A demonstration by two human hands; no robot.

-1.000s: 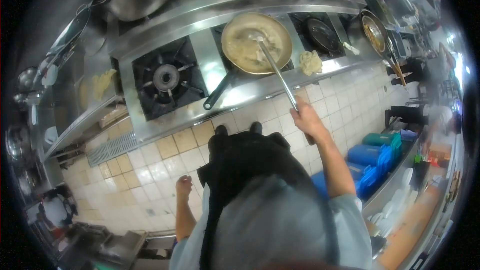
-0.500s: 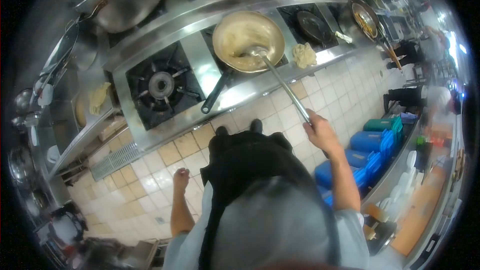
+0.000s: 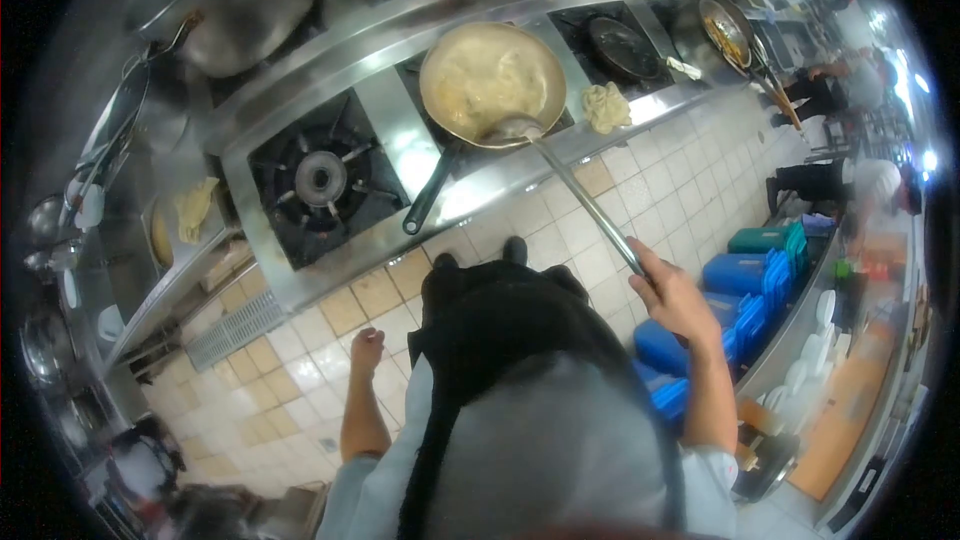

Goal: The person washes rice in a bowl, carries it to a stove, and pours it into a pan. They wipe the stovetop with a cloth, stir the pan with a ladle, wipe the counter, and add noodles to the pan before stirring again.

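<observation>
My right hand (image 3: 672, 292) is wrapped round the long metal handle of a ladle (image 3: 590, 202). The ladle's bowl rests at the near rim of a wide pan (image 3: 492, 75), which holds a pale liquid and stands on the stove. The pan's black handle (image 3: 432, 190) points down to the left, untouched. My left hand (image 3: 367, 348) hangs over the tiled floor, its fingers curled in with nothing visible in them.
An unused burner (image 3: 320, 178) lies left of the pan. Right of it are a crumpled cloth (image 3: 606, 107), a dark skillet (image 3: 622, 47) and a pan with food (image 3: 725, 32). Blue bins (image 3: 745, 273) stand at right. People (image 3: 850, 180) are farther off.
The ladle has moved from inside the pan to its near rim, and my right hand has come back toward me and to the right. The liquid in the pan has spread out.
</observation>
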